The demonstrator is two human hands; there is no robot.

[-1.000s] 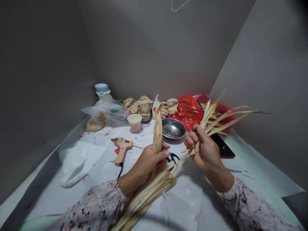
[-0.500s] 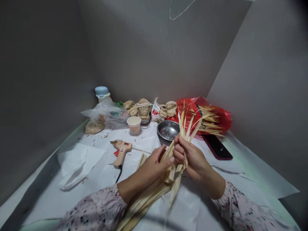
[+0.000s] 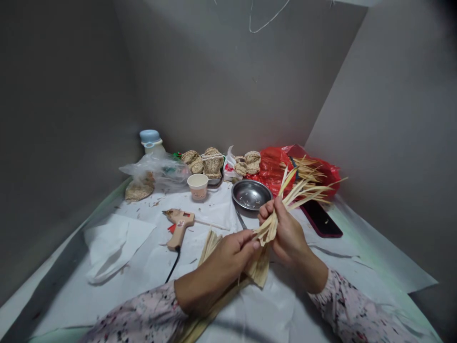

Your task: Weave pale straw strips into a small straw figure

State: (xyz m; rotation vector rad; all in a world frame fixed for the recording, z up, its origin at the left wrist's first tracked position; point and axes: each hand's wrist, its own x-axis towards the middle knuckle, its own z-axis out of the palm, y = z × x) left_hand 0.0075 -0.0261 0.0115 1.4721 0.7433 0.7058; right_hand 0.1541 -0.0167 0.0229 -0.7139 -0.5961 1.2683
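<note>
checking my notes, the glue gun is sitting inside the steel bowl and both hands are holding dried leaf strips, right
The glue gun lies on the white paper beside the steel bowl, not inside it, as the head view shows. The left hand and right hand do hold dried leaf strips.

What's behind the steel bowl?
A red plastic bag sits behind the steel bowl, with pale straw strips lying against its right side. The bowl covers the bag's lower edge and whatever lies beneath it.
</note>
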